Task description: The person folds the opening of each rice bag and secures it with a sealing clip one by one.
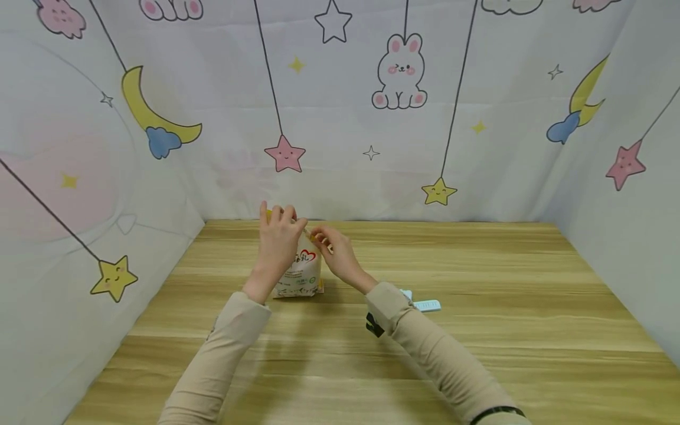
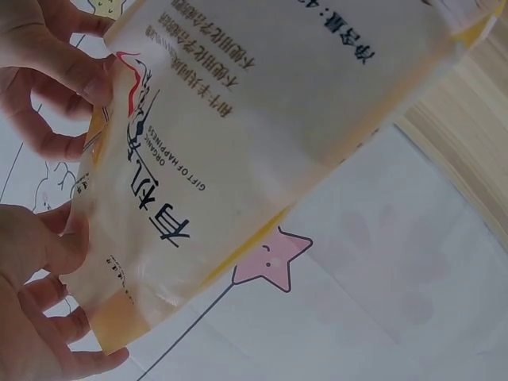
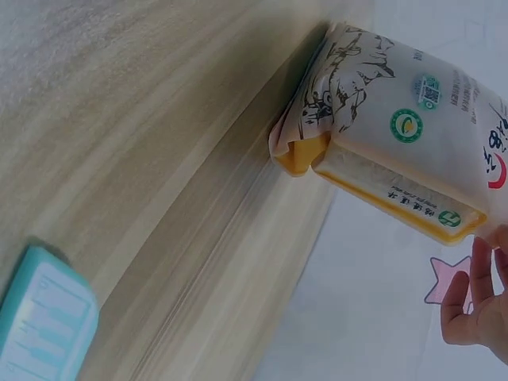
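A white and yellow food bag (image 1: 304,273) with printed characters and a red heart stands upright on the table's far left part. My left hand (image 1: 278,239) pinches the left part of its top edge, thumb in front and fingers behind. At the right part of that edge, my right hand (image 1: 337,254) holds the bag between thumb and fingers. Up close in the left wrist view, both hands sit along the top of the bag (image 2: 262,119). The right wrist view shows the bag's yellow-edged side fold (image 3: 405,194) and its lower front.
A light-blue plastic piece (image 1: 427,305) with marks along it lies on the wooden table (image 1: 478,366), partly behind my right sleeve. White cloth walls (image 1: 340,183) with cartoon prints stand behind the table and at both sides.
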`<state>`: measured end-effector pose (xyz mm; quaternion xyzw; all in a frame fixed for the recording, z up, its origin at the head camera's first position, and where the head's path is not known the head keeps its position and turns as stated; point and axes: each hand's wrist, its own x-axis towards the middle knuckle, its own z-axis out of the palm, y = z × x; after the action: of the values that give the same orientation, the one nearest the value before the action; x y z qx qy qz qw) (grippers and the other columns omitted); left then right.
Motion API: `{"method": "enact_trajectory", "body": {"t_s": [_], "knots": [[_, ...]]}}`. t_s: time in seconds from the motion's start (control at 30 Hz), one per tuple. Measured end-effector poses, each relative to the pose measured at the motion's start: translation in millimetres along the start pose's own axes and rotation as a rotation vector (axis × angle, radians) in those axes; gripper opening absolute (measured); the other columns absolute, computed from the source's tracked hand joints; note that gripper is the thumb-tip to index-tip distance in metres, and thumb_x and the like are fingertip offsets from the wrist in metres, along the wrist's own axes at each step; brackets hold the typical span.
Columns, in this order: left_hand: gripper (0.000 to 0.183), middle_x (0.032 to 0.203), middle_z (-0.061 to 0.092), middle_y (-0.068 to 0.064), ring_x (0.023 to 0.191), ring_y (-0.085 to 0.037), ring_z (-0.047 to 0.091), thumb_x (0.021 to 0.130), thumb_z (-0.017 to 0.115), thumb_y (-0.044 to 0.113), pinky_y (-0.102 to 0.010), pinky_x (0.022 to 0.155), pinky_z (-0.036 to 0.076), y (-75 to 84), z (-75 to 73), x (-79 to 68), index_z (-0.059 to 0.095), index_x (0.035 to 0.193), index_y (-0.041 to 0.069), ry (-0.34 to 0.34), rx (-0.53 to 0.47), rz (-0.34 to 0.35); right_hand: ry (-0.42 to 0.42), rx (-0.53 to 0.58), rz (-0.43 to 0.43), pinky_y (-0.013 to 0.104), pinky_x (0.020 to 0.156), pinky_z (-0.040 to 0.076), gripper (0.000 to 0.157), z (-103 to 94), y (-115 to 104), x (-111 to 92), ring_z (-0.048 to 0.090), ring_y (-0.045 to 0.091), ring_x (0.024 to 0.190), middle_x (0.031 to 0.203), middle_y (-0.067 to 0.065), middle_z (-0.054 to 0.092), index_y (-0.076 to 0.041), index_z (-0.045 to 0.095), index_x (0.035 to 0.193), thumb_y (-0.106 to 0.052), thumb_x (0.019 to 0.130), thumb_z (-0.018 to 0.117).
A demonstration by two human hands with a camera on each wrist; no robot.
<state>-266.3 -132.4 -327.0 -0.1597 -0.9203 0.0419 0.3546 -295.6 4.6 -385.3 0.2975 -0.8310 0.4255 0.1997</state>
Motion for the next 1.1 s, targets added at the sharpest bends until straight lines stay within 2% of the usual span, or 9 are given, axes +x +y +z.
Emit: {"method": "enact_trajectory", "body": {"t_s": [0.23, 0.5, 0.77, 1.1], "knots": [[0.022, 0.089, 0.055, -0.008, 0.094, -0.03, 0.052, 0.075, 0.061, -0.003, -0.052, 0.1, 0.031, -0.6, 0.5, -1.1, 0.066, 0.088, 0.014, 0.006, -0.004, 0.004, 0.006, -0.005, -0.029, 0.023, 0.069, 0.05, 0.019, -0.1, 1.6, -1.6, 0.06, 0.017, 0.084, 0.096, 0.008, 0.063, -0.007, 0.058, 0.104, -0.002, 0.087, 0.053], [0.017, 0.087, 0.056, -0.008, 0.091, -0.029, 0.053, 0.078, 0.06, -0.001, -0.051, 0.098, 0.033, -0.4, 2.0, -1.9, 0.067, 0.085, 0.013, 0.049, -0.001, 0.016, 0.01, -0.001, -0.034, 0.025, 0.07, 0.05, 0.023, -1.9, 1.6, -4.3, 0.061, 0.017, 0.085, 0.099, 0.008, 0.063, -0.008, 0.058, 0.108, -0.003, 0.086, 0.054], [0.016, 0.083, 0.056, -0.007, 0.087, -0.028, 0.052, 0.077, 0.061, 0.0, -0.051, 0.097, 0.033, -2.9, 1.9, -1.3, 0.068, 0.083, 0.012, 0.066, -0.031, 0.016, 0.027, 0.01, 0.012, 0.024, 0.066, 0.047, 0.025, -1.2, 3.5, -4.9, 0.061, 0.015, 0.081, 0.099, 0.005, 0.065, -0.014, 0.06, 0.108, -0.007, 0.085, 0.058], [0.019, 0.083, 0.061, -0.007, 0.086, -0.028, 0.055, 0.074, 0.061, -0.004, -0.051, 0.095, 0.034, -7.8, -2.3, -0.2, 0.069, 0.083, 0.011, 0.078, -0.108, 0.008, 0.049, 0.039, 0.049, 0.026, 0.064, 0.047, 0.023, -1.2, 1.7, -6.9, 0.061, 0.015, 0.08, 0.099, 0.005, 0.065, -0.014, 0.062, 0.107, -0.009, 0.085, 0.059]]}}
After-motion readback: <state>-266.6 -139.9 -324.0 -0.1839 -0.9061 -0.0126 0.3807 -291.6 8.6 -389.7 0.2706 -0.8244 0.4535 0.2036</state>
